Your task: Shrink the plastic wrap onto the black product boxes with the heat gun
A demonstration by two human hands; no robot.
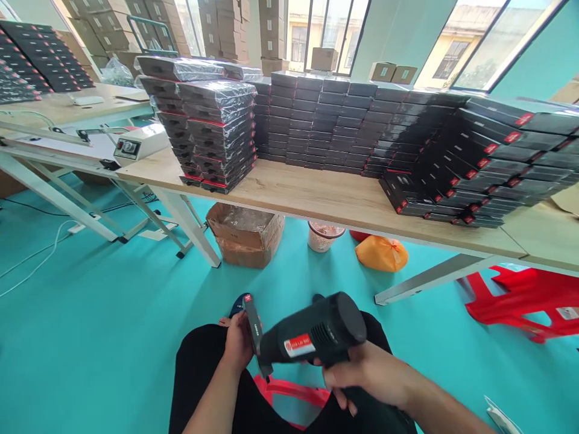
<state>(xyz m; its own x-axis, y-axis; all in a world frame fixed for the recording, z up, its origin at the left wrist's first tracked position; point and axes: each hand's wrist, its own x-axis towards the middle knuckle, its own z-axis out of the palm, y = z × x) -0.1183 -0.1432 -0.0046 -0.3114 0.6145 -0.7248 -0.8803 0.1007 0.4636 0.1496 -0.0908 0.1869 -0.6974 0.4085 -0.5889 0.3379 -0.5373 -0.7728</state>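
Note:
My right hand (357, 377) grips the handle of a black heat gun (316, 331) with a red and white label on its side. The gun lies level above my lap, its nozzle pointing left. In my left hand (239, 340) is a slim black box (253, 325) with a red corner, held on edge and tilted. The nozzle is right beside the box's near side; whether they touch I cannot tell. My left fingers are partly hidden behind the box.
Ahead, a wooden table (316, 187) bears stacked black boxes (325, 120) and film-wrapped boxes (217, 132). A sealing machine (140, 144) stands left. Below are a carton (246, 241), a wastebasket (322, 238) and an orange bag (382, 253). A red stool (529, 301) is at right.

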